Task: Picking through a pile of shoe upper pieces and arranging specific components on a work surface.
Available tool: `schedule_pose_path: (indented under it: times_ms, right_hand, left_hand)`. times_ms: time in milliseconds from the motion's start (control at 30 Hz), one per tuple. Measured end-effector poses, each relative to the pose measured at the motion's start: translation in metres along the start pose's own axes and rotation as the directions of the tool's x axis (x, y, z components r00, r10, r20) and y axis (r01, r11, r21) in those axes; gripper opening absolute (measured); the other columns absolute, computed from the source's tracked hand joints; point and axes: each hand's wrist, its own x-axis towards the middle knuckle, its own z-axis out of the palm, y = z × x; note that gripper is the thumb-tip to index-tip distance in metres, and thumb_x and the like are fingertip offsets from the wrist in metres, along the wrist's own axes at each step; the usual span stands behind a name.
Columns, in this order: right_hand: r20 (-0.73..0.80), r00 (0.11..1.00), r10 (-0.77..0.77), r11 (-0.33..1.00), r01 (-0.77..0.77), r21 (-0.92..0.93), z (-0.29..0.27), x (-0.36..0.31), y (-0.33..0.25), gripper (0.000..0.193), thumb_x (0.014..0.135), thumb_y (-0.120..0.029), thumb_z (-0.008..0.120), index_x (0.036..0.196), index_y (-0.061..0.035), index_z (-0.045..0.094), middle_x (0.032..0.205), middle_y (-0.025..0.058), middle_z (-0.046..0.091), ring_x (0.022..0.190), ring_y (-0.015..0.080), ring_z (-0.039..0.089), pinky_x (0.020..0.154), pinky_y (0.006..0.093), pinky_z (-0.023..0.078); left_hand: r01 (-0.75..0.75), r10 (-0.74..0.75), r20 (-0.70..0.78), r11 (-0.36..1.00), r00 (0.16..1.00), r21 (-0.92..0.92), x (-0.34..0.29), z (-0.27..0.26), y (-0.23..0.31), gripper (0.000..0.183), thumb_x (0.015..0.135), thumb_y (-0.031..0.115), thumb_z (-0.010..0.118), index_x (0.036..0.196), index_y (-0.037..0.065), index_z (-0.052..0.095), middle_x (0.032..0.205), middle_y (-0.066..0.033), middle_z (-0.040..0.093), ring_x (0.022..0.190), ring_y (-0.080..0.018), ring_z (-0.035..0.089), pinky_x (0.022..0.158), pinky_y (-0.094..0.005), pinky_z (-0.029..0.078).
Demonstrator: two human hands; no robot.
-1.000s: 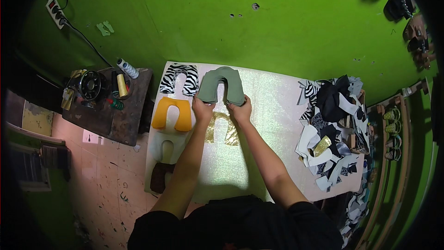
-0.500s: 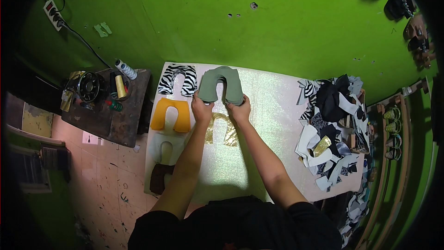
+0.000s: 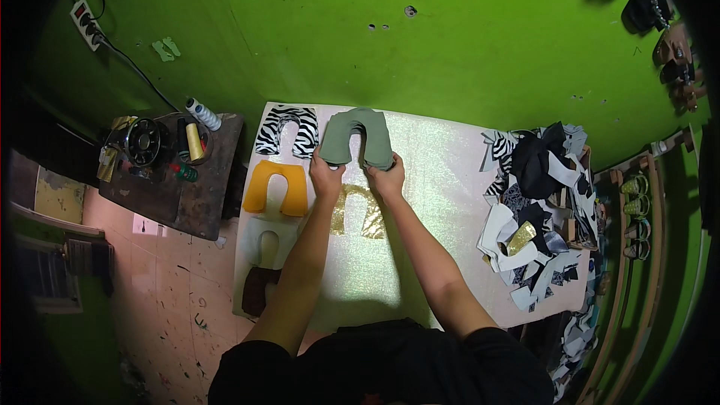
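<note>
A stack of sage-green U-shaped pieces [image 3: 358,121] is held between both my hands near the far edge of the table. My left hand [image 3: 328,173] grips the end of its left leg, and my right hand [image 3: 386,175] the end of its right leg. Just below, a shiny gold U-shaped piece [image 3: 373,221] lies flat, partly behind my forearms. Down the left side lie U-shaped pieces: zebra-striped [image 3: 306,133], mustard yellow [image 3: 258,189], pale whitish [image 3: 251,241] and dark brown [image 3: 256,290]. My left arm covers part of the brown one.
The table has a pale, shimmering cover [image 3: 442,202]. Mixed offcuts [image 3: 536,202] are heaped at its right end. On the left, a dark sewing-machine table [image 3: 172,199] carries thread cones [image 3: 196,141] and a handwheel [image 3: 144,141]. A rack with sandals [image 3: 636,206] stands far right.
Almost nothing differs. The whole view has shifted very slightly, while my hands keep the green stack in the same place over the table.
</note>
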Motion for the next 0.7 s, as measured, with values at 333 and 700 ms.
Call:
schedule_pose_path:
  times_ms: [333,700]
  right_hand:
    - [-0.022,1.0,-0.011,1.0,0.011,0.003,0.004,0.005,-0.001,0.068,0.059,-0.007,0.074,0.117,0.0042,0.041,0.106,0.0184,0.056,0.096,0.0261,0.055,0.086,0.032,0.043]
    - [-0.033,0.999,-0.019,1.0,0.019,0.01,0.008,0.009,-0.001,0.067,0.058,-0.007,0.074,0.116,0.004,0.042,0.106,0.0185,0.056,0.096,0.0265,0.056,0.086,0.0322,0.043]
  left_hand:
    - [0.05,-0.063,-0.114,0.993,0.992,-0.109,-0.002,0.013,-0.008,0.064,0.055,-0.002,0.074,0.112,0.002,0.045,0.097,-0.0201,0.056,0.082,-0.0341,0.058,0.072,-0.0378,0.047]
    - [0.1,-0.146,-0.236,0.975,0.961,-0.198,0.0,0.022,-0.009,0.062,0.055,-0.005,0.075,0.109,0.002,0.045,0.096,-0.0169,0.056,0.079,-0.029,0.06,0.066,-0.0336,0.05]
